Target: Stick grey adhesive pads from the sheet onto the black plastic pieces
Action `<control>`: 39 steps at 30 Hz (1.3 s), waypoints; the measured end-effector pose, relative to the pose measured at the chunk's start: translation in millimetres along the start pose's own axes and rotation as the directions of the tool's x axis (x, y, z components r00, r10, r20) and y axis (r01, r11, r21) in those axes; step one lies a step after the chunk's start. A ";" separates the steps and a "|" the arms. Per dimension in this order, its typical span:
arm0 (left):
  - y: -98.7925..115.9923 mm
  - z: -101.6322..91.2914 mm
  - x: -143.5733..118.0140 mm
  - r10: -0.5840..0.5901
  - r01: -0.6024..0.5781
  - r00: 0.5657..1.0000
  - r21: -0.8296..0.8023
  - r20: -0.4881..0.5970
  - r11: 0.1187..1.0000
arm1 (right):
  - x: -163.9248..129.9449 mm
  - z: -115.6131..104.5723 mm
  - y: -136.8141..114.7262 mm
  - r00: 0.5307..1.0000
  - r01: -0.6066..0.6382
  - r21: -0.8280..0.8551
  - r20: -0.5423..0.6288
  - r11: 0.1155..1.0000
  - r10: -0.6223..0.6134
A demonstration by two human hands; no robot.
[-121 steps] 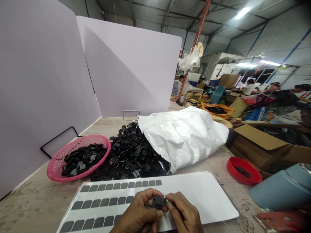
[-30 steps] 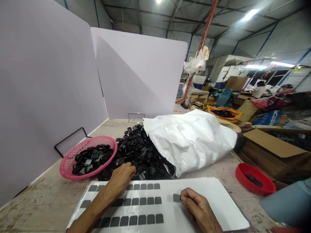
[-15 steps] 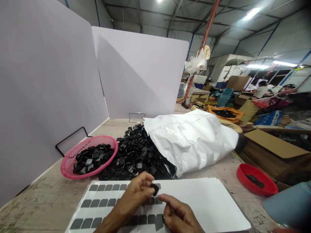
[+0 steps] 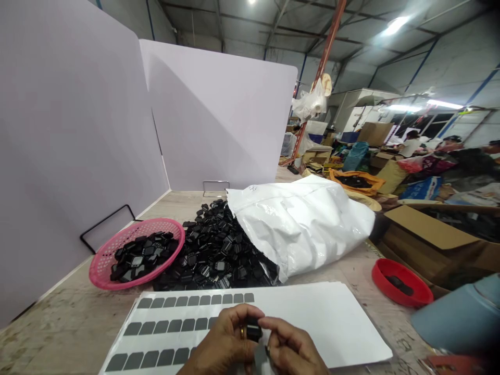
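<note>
My left hand (image 4: 230, 338) is closed, with thumb and fingers pinching a small black watch-like case (image 4: 253, 329) above the sheet. My right hand (image 4: 292, 346) is beside it, its index fingertip against the case's right edge and its other fingers curled. Something small and dark shows at those curled fingers, too unclear to name. Under both hands lies a white sheet (image 4: 332, 323) with rows of grey rounded-corner stickers (image 4: 182, 301) on its left part. Behind the sheet spreads a heap of black watch-like cases (image 4: 219, 245).
A pink basket (image 4: 96, 265) of similar black pieces stands left of the heap. A white plastic bag (image 4: 304, 224) lies right of it. A red dish (image 4: 422, 291), a blue-grey cylinder (image 4: 453, 317) and a cardboard box (image 4: 433, 229) are at the right. Pale panels (image 4: 219, 114) stand behind.
The black case has come down nearer to me in my left hand and turned. My right index finger has come up against it. The view has shifted slightly right.
</note>
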State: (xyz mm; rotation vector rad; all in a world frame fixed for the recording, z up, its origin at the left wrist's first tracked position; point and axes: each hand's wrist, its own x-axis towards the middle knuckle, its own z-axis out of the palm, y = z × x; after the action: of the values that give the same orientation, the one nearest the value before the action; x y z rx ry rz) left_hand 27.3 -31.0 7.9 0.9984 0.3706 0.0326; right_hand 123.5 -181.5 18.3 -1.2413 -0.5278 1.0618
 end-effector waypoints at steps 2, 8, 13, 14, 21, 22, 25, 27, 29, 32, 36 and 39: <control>5.5 1.8 -1.0 -0.017 0.017 1.000 0.023 0.004 1.000 | -0.2 -3.2 -0.2 0.989 0.063 -0.078 -0.130 0.995 -0.073; 7.9 3.7 -3.9 -0.045 0.045 0.999 -0.013 0.025 0.999 | 5.2 -3.1 10.2 0.829 0.321 -0.569 -0.218 0.757 -0.516; 3.7 2.0 -0.6 -0.049 0.050 0.998 -0.025 0.047 0.998 | 9.0 -2.1 13.9 0.756 0.455 -0.730 0.014 0.510 -0.655; 3.3 1.5 0.5 -0.047 0.048 0.998 -0.026 0.049 0.998 | 9.3 -2.9 13.6 0.758 0.459 -0.749 0.049 0.478 -0.651; 3.8 1.6 4.0 -0.076 0.075 0.996 0.017 0.054 0.997 | 7.6 -8.0 10.7 0.777 0.470 -0.812 0.195 0.347 -0.598; 3.7 1.8 4.0 -0.076 0.075 0.996 0.019 0.056 0.997 | 7.2 -8.2 10.3 0.781 0.468 -0.815 0.201 0.341 -0.591; 3.5 2.0 3.5 -0.073 0.072 0.995 0.026 0.066 0.997 | 6.7 -9.0 8.4 0.796 0.465 -0.824 0.229 0.323 -0.561; 5.0 2.7 2.5 -0.081 0.079 0.995 0.029 0.056 0.996 | 6.5 -9.8 6.6 0.806 0.455 -0.834 0.236 0.313 -0.543; 7.3 4.1 1.3 -0.093 0.091 0.995 0.035 0.040 0.995 | 6.3 -10.5 5.1 0.814 0.444 -0.845 0.242 0.298 -0.528; 6.9 5.5 1.4 -0.115 0.113 0.993 0.058 0.018 0.992 | 6.3 -9.8 4.6 0.823 0.438 -0.853 0.254 0.283 -0.509; -3.7 0.0 5.0 -0.086 0.080 0.996 0.126 0.038 0.989 | 8.0 -5.3 8.1 0.824 0.433 -0.869 0.273 0.241 -0.497; 2.0 -8.3 3.2 0.011 -0.015 1.000 0.176 0.023 0.984 | 9.0 -7.0 9.3 0.831 0.409 -0.895 0.286 0.177 -0.476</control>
State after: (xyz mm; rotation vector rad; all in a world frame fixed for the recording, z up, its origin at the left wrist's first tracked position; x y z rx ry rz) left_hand 27.9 -22.6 4.7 1.1754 0.3514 0.0011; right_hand 130.0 -177.5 5.7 -1.9368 -1.5309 0.0543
